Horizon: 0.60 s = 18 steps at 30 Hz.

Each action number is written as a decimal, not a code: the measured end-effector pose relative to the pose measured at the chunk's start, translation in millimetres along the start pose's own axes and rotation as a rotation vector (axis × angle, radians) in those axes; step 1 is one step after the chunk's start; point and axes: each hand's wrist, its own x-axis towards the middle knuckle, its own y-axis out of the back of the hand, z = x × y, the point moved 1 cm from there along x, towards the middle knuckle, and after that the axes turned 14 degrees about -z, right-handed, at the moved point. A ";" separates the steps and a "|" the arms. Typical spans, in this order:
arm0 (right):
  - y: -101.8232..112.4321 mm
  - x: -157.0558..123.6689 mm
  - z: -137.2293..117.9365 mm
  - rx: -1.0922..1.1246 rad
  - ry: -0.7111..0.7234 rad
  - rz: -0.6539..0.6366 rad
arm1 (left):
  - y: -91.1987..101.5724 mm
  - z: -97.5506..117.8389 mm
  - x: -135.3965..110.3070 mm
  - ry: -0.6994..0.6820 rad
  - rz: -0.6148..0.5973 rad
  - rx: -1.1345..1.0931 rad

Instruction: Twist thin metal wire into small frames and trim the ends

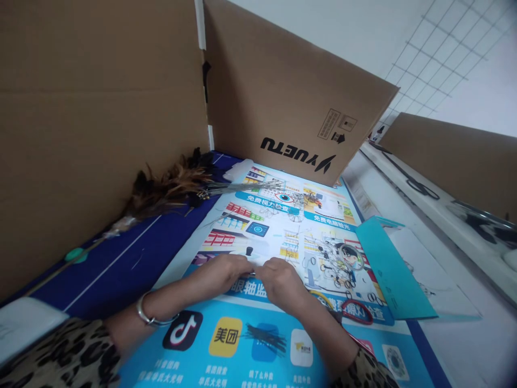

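My left hand (230, 271) and my right hand (281, 283) meet fingertip to fingertip above the printed sheet (274, 248). Both are closed in a pinch, and what lies between the fingers is too small and hidden to name. A small dark piece (249, 251) shows just beyond the left fingertips; I cannot tell whether it is held or printed. Below the hands lies a bundle of short dark wires (266, 338). Right of my right hand are scattered small dark loops and wire bits (333, 264). Red and yellow looped handles, the red handle (357, 312) nearer, lie by my right forearm.
Long thin wires (242, 186) lie across the sheet's far part, beside brown feathers (173, 180) along the left cardboard wall (100, 108). Another cardboard panel (291, 97) stands at the back. A teal folder (393, 269) rests at the right edge, near a white surface.
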 end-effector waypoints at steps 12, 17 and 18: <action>-2.3 4.0 0.5 0.393 -0.145 0.020 | -1.4 -10.5 -2.3 -0.067 0.059 0.111; -5.6 4.2 2.4 0.700 -0.248 0.014 | 0.6 -4.1 -3.1 -0.062 0.092 0.165; -6.9 3.9 3.4 0.747 -0.267 0.009 | 0.4 -2.3 -3.0 -0.055 0.097 0.175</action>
